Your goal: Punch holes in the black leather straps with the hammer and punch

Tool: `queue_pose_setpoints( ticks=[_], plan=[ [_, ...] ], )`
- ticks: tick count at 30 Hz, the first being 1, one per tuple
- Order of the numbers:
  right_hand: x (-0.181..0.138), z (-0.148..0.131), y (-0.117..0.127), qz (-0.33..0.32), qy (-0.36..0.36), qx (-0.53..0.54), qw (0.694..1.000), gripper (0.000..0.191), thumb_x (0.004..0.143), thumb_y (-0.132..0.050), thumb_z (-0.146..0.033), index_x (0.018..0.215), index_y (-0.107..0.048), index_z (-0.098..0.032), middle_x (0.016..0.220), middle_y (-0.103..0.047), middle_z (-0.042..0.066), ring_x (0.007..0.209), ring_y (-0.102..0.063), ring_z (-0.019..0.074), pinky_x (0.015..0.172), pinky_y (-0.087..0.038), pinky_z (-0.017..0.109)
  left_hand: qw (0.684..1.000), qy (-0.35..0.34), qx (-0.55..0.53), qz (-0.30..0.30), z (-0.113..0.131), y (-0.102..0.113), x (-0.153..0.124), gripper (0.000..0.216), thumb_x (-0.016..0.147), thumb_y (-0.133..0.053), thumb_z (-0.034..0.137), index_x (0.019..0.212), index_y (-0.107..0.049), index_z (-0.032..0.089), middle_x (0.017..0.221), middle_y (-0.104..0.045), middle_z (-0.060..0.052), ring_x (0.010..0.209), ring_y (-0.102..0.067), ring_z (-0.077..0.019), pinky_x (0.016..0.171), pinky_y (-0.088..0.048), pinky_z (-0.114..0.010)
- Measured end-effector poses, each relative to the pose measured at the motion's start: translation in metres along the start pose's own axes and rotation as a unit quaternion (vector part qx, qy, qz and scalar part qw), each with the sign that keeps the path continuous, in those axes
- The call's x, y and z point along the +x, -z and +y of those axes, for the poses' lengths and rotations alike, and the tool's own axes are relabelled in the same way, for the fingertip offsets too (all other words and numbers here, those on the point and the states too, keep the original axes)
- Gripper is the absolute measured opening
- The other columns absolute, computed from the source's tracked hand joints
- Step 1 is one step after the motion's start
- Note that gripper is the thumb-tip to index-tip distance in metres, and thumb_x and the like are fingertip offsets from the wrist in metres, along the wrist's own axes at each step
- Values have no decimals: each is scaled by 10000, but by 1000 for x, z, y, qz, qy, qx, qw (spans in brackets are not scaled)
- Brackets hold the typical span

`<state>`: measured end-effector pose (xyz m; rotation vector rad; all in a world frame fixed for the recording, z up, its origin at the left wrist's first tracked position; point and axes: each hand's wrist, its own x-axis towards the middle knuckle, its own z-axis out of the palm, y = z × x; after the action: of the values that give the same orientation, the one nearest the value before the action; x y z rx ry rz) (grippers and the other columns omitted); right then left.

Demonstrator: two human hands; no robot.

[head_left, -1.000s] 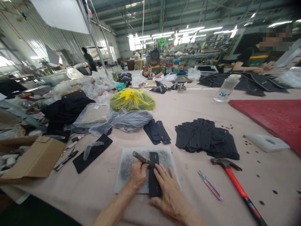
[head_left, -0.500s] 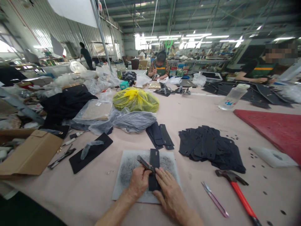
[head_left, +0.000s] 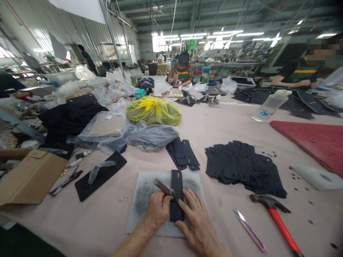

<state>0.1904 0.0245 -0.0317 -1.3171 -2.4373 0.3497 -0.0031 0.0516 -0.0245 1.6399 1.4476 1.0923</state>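
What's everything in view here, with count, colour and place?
Strip: one, black, on the board
Board: one, pale grey, table's near edge
Metal tool: one, dark, over the strip
Piled pieces: many, black, right beyond board
Hammer: one, red-handled, near right
Snips: one, pink-handled, left of hammer
Bag: one, yellow, beyond board
Bottle: one, clear, right rear
Slab: one, red, right edge
Carton: one, brown, left edge
Panel: one, black, left of board
Plastic bags: many, clear, left rear
Other people: several, mixed clothing, background
Left hand: one, bare, holding metal tool
Right hand: one, bare, touching strip
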Motion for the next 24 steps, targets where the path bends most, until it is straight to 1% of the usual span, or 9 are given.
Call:
queue_pose_setpoints(
  ticks=[4, 9, 11, 13, 16, 19, 21, 22, 24],
  plan=[
    [-4, 1, -5, 34, 59, -37, 997, 429, 884, -584, -281, 1295, -564, -159, 1474, -415, 169, 1367, -361, 349, 1081, -376, 576, 1000, 6, -2, 11, 1, -1, 17, 228, 883, -470, 199, 939, -689, 171, 927, -742, -71, 878, -688, -196, 809, -522, -286],
    [-9, -2, -6, 122, 153, -25, 980, 202, 895, -508, -107, 1047, -638, -137, 1192, -661, 131, 1183, -571, 256, 1027, -476, 463, 999, 25, 23, 27, 3, -3, 35, 192, 874, -484, 194, 899, -672, 165, 843, -726, -53, 789, -666, -186, 753, -502, -282],
    [-13, -4, -7, 175, 179, -11, 968, 168, 888, -487, -78, 954, -633, -130, 1082, -697, 118, 1115, -611, 237, 1020, -480, 456, 998, 30, 35, 36, 4, -3, 36, 186, 872, -488, 203, 873, -669, 160, 810, -719, -50, 762, -659, -186, 731, -495, -280],
    [-19, -7, -8, 203, 205, -10, 957, 136, 884, -494, -78, 871, -617, -136, 1047, -706, 107, 1124, -608, 236, 1044, -452, 467, 998, 32, 41, 41, 6, -3, 34, 190, 873, -489, 211, 863, -671, 162, 802, -717, -49, 766, -659, -187, 732, -493, -279],
    [-30, -10, -8, 192, 228, -22, 954, 110, 884, -530, -128, 795, -581, -165, 1094, -699, 101, 1219, -547, 254, 1084, -396, 503, 998, 33, 37, 33, 9, -3, 29, 191, 880, -495, 219, 891, -681, 176, 832, -726, -46, 805, -667, -187, 767, -498, -283],
    [-36, -11, -1, 149, 215, 4, 965, 110, 891, -559, -240, 795, -563, -186, 1129, -685, 111, 1243, -525, 268, 1089, -376, 530, 999, 22, 17, 16, 11, -7, 25, 199, 891, -494, 222, 920, -686, 176, 887, -731, -52, 844, -671, -187, 798, -507, -291],
    [-35, -10, 7, 111, 197, 39, 973, 158, 898, -559, -334, 856, -573, -182, 1185, -654, 136, 1250, -514, 279, 1093, -363, 543, 1000, 12, 7, 5, 12, -10, 24, 205, 893, -491, 217, 923, -688, 168, 909, -728, -59, 864, -672, -190, 808, -514, -296],
    [-32, -9, 10, 101, 182, 52, 977, 172, 903, -546, -344, 897, -578, -175, 1218, -634, 149, 1257, -504, 281, 1096, -354, 549, 1000, 8, 6, 1, 12, -12, 24, 207, 892, -491, 215, 922, -690, 165, 911, -727, -61, 869, -672, -192, 809, -516, -298],
    [-25, -7, 16, 95, 121, 56, 987, 180, 902, -522, -277, 1018, -585, -155, 1298, -580, 163, 1289, -463, 286, 1103, -324, 570, 1000, 3, 13, -4, 12, -15, 24, 212, 892, -493, 214, 922, -696, 164, 909, -727, -60, 871, -673, -194, 810, -519, -302]
  ],
)
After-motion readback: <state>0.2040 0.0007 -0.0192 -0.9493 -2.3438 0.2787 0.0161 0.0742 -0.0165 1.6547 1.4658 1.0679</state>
